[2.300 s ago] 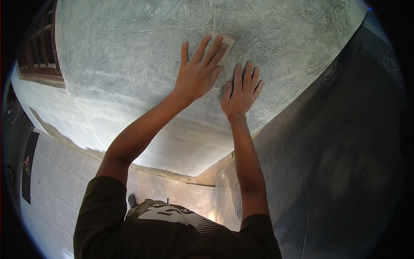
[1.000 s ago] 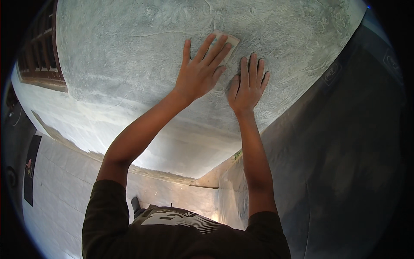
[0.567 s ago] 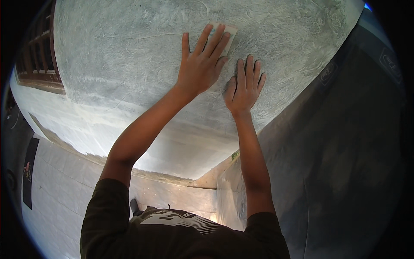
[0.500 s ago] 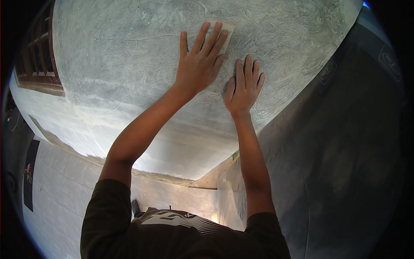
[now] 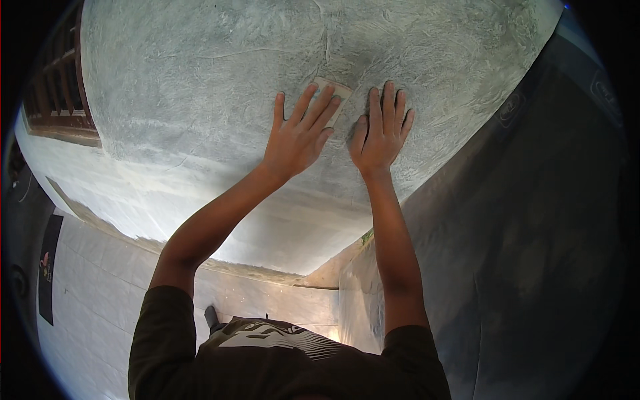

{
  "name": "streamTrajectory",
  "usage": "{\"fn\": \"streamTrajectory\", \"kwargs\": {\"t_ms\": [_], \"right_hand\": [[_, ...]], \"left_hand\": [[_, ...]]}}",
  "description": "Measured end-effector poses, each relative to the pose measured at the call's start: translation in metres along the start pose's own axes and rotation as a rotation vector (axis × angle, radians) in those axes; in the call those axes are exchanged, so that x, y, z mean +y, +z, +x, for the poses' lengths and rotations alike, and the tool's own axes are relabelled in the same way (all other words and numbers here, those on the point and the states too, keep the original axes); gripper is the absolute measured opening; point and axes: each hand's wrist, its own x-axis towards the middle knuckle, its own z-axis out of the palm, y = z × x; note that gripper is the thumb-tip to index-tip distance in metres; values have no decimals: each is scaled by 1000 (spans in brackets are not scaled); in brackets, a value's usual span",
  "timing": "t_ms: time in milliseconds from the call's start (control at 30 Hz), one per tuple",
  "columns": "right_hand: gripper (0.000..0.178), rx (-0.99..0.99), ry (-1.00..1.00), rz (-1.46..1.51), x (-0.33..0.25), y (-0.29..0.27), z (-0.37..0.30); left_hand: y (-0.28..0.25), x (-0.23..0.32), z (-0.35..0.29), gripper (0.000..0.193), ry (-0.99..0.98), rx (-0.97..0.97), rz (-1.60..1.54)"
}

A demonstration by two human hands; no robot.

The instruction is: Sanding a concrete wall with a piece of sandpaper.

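My left hand [image 5: 293,141] lies with its fingers spread over a small pale rectangular sheet that looks like sandpaper [image 5: 343,99], pressing it flat against the wall. The sheet's top and right edges show past the fingers; the rest is covered by them. To the right, my right hand [image 5: 381,139] rests flat on the same wall with its fingers stretched out and nothing in it. The wall [image 5: 180,93] is grey and rough, with swirled trowel marks and a few raised lines. Its lower band is smoother and paler.
At the upper left is a brown-framed window with bars [image 5: 67,87]. Dark sheeting [image 5: 520,253] hangs along the right side, close to my right arm. Pale floor covering [image 5: 100,280] lies below the wall, with a dark mat [image 5: 48,270] at the left.
My left hand has slid down the wall and slightly left, and the sheet has moved down with it. The right hand stays in nearly the same place.
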Motion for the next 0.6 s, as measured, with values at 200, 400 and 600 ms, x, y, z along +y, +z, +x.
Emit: {"fn": "streamTrajectory", "kwargs": {"t_ms": [200, 400, 600], "right_hand": [[50, 1, -1, 23, -6, 4, 1], [50, -7, 4, -5, 0, 1, 0], [50, 1, 3, 14, -5, 3, 1]], "left_hand": [[-25, -14, 62, 60, 12, 92, 46], [0, -5, -9, 64, 29, -87, 27], [-27, -17, 62, 66, -12, 155, 98]]}}
